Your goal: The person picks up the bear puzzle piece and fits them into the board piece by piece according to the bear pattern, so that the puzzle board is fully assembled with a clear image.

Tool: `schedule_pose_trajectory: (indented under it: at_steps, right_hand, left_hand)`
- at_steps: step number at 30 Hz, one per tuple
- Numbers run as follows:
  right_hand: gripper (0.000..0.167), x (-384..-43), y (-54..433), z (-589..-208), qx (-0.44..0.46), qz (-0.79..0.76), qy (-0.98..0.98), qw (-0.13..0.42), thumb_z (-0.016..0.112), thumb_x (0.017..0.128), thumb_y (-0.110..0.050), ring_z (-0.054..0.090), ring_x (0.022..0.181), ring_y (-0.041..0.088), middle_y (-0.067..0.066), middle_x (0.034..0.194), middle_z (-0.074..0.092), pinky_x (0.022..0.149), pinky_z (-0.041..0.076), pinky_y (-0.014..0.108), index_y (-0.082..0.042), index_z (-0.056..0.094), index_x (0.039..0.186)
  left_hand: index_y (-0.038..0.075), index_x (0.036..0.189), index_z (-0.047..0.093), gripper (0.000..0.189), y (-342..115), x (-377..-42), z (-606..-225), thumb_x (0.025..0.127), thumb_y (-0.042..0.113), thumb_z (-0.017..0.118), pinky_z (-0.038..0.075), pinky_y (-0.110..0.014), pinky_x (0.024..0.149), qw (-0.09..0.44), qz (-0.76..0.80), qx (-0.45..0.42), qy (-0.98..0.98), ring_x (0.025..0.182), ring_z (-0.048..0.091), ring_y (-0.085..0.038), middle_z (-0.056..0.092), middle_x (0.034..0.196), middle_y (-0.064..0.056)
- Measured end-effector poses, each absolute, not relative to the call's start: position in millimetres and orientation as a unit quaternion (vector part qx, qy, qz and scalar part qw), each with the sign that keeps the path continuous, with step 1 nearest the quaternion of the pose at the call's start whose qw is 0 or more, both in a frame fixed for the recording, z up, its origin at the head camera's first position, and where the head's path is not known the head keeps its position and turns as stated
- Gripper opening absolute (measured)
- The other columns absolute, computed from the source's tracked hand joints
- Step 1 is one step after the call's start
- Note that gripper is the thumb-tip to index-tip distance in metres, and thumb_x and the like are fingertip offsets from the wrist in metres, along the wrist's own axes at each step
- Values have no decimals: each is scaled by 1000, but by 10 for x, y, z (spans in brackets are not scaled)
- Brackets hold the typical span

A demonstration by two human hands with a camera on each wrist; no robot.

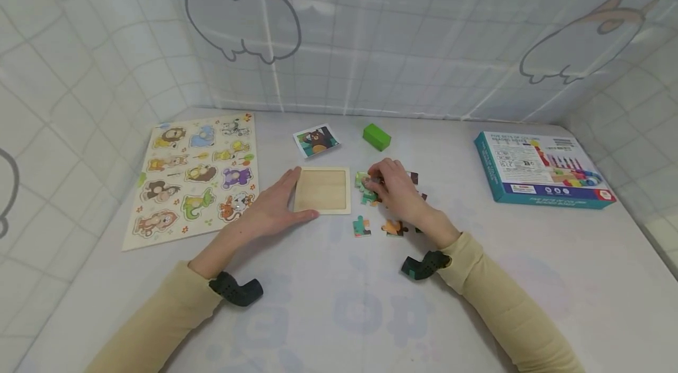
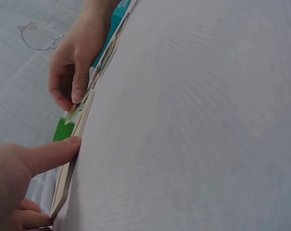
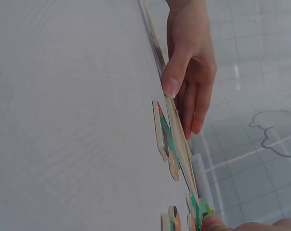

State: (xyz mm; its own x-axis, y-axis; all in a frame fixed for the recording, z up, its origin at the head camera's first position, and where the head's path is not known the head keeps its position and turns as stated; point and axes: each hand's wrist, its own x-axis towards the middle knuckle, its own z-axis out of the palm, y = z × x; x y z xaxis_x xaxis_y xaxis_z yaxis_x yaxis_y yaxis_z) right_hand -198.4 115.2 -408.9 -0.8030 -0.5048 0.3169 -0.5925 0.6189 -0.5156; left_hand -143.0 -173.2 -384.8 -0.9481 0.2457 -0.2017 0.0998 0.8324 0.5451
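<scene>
My left hand [image 1: 271,207] lies at the left side of a square wooden puzzle tray [image 1: 322,189], fingers along its left edge and the straight thumb touching its front edge. The tray's bare wooden base shows. Just right of it, my right hand [image 1: 398,189] pinches a green puzzle piece [image 1: 362,179] between thumb and fingers, partly hidden by them. More jigsaw pieces lie under and around that hand. Nearer the front are a teal piece [image 1: 361,226] and an orange-brown piece [image 1: 394,227]. The right wrist view shows a teal piece [image 3: 164,131] flat on the table beside the tray.
A picture card of a bear [image 1: 316,141] and a green block [image 1: 376,136] lie behind the tray. At left is a board of animal shapes [image 1: 198,176]; a blue-edged box [image 1: 545,170] lies at right. A tile-patterned backdrop [image 1: 371,32] rises behind the table.
</scene>
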Motion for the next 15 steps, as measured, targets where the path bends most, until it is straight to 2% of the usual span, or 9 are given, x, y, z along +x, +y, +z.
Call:
schedule_pose_trajectory:
  at_steps: [9,15]
  right_hand:
    - [26,-1983,1153,-4102,311,323,-889,91,62,99,-11,52,99,28,16,109,59,83,50,39,1,52,120]
    - [27,-1954,1122,-4070,299,324,-895,71,60,101,-15,52,97,27,16,110,59,84,50,39,2,53,121]
  left_hand:
    - [5,161,7,108,-1725,-1428,-3835,88,55,69,21,-55,122,135,267,95,949,154,12,-37,9,167,-20]
    - [4,161,7,107,-1721,-1429,-3837,89,55,68,21,-56,122,135,267,96,949,153,12,-38,9,167,-20]
